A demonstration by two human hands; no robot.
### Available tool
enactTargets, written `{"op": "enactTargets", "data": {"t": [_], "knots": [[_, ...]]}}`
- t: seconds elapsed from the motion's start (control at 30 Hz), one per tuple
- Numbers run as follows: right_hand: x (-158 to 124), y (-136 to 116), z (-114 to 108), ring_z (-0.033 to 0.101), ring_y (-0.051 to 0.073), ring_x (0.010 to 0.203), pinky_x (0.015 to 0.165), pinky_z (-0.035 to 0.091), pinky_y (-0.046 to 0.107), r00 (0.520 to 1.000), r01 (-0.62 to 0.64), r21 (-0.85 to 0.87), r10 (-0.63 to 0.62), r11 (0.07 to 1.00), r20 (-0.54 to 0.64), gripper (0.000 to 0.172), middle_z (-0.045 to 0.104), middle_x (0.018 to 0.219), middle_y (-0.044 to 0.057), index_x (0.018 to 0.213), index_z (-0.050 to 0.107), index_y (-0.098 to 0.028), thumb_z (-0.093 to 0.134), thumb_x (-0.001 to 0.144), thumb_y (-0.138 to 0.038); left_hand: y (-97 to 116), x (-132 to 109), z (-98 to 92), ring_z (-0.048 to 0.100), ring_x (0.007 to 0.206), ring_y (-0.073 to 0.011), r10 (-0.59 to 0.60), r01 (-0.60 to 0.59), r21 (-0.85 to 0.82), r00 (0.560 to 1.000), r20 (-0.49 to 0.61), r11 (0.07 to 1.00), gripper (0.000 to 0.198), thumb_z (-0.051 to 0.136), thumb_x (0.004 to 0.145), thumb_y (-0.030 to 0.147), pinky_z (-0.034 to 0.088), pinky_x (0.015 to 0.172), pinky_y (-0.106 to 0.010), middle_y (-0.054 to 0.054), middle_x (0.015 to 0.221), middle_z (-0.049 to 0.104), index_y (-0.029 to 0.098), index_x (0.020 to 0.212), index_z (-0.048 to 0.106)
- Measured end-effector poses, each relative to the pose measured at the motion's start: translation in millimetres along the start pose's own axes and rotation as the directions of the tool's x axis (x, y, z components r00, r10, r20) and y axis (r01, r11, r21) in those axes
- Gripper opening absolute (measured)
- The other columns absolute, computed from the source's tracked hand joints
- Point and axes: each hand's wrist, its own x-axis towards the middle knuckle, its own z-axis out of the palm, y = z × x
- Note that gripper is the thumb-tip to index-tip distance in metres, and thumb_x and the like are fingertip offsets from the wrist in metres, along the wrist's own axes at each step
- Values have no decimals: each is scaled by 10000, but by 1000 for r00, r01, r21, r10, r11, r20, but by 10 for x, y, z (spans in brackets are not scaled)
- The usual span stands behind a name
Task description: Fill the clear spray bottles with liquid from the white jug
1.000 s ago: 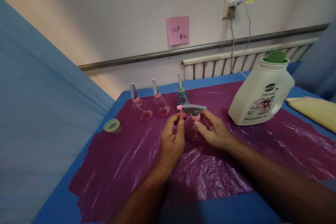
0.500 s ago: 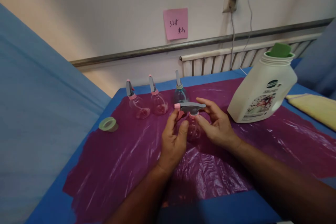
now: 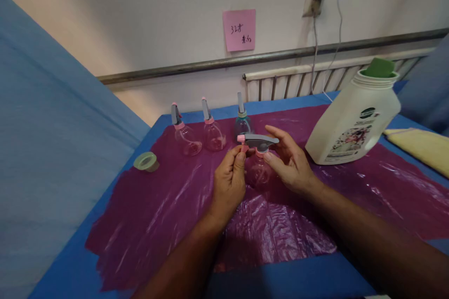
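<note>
A clear pink spray bottle (image 3: 259, 175) with a grey and pink spray head stands upright on the purple plastic sheet in front of me. My left hand (image 3: 229, 180) pinches the pink trigger under the nozzle between thumb and index finger. On the other side, my right hand (image 3: 293, 163) grips the neck near the pink collar. Its thumb lies at the collar in front, while the index finger stretches behind the spray head; the other fingertips are partly hidden. Behind stand two more pink spray bottles (image 3: 215, 137) and a teal spray bottle (image 3: 242, 124).
At right stands a large white jug (image 3: 345, 124) with a green piece in its mouth, beside a folded yellow cloth (image 3: 421, 147). A small green cup-shaped piece (image 3: 146, 162) lies at left. The purple sheet (image 3: 168, 224) covers a blue table against the wall.
My left thumb and index finger have closed together onto the trigger; before, they were apart. My right hand has stayed at the bottle's neck. The view has shifted slightly.
</note>
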Motion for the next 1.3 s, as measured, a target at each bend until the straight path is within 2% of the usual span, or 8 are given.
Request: {"op": "enactTargets", "data": {"t": [0.13, 0.27, 0.4, 0.6, 0.83, 0.9, 1.03, 1.3], "knots": [[-22, 6, -28, 773, 267, 1327, 1251, 579, 524, 999, -18, -6, 18, 1000, 31, 576, 803, 1441, 107, 1603, 640, -303, 788, 1068, -456, -38, -4, -10, 777, 813, -159, -35, 35, -22, 999, 3, 999, 367, 639, 1191, 509, 640, 712, -258, -88, 1239, 885, 224, 1347, 810], [6, 38, 15, 795, 247, 1211, 1192, 616, 509, 999, 6, -12, -7, 1000, -31, 532, 832, 1341, 81, 1498, 703, -317, 874, 1008, -431, -49, -2, 4, 814, 881, -183, -70, 70, -51, 998, 0, 996, 386, 638, 1187, 545, 683, 724, -280, -89, 1279, 873, 239, 1364, 794], [15, 43, 19, 793, 217, 1117, 1082, 662, 449, 997, 20, -4, -21, 1000, -68, 590, 819, 1333, 61, 1470, 701, -328, 939, 931, -364, -41, -14, 18, 754, 717, -130, -101, 101, -67, 995, 5, 993, 385, 644, 1185, 564, 682, 687, -271, -77, 1290, 870, 246, 1346, 790], [-12, -2, -22, 797, 256, 1291, 1186, 627, 491, 997, -49, 72, 45, 996, 59, 573, 822, 1415, 98, 1595, 638, -310, 801, 1061, -439, -20, -21, 11, 819, 851, -167, -80, 81, -74, 997, 25, 994, 378, 642, 1189, 549, 696, 712, -271, -84, 1308, 869, 244, 1366, 777], [10, 31, 18, 795, 229, 1156, 1112, 656, 466, 997, 17, -18, -19, 1000, -69, 567, 814, 1361, 63, 1440, 718, -327, 947, 924, -368, -26, -11, 9, 794, 788, -153, -74, 75, -55, 997, 13, 996, 389, 633, 1192, 555, 694, 707, -275, -84, 1270, 877, 233, 1351, 781], [3, 37, 11, 793, 230, 1178, 1113, 655, 461, 998, 23, 0, -23, 1000, -52, 614, 796, 1414, 62, 1465, 702, -335, 957, 907, -333, -24, -13, 10, 763, 737, -135, -69, 70, -55, 997, 15, 996, 379, 636, 1192, 545, 692, 706, -273, -80, 1260, 880, 231, 1349, 780], [-17, 30, -6, 791, 236, 1260, 1158, 633, 469, 1000, 0, 48, -2, 999, 27, 588, 799, 1435, 67, 1567, 652, -344, 863, 1019, -353, -14, -14, 8, 772, 760, -146, -57, 58, -42, 998, 16, 997, 386, 636, 1191, 548, 697, 714, -279, -86, 1252, 882, 227, 1343, 787], [2, 28, 17, 791, 212, 1140, 1091, 645, 448, 996, 51, -28, -53, 998, -66, 478, 817, 1307, 34, 1354, 741, -323, 951, 924, -317, -26, -14, -2, 737, 714, -131, -49, 50, -38, 999, 14, 998, 377, 634, 1193, 554, 686, 720, -282, -78, 1246, 880, 242, 1334, 791]]}}
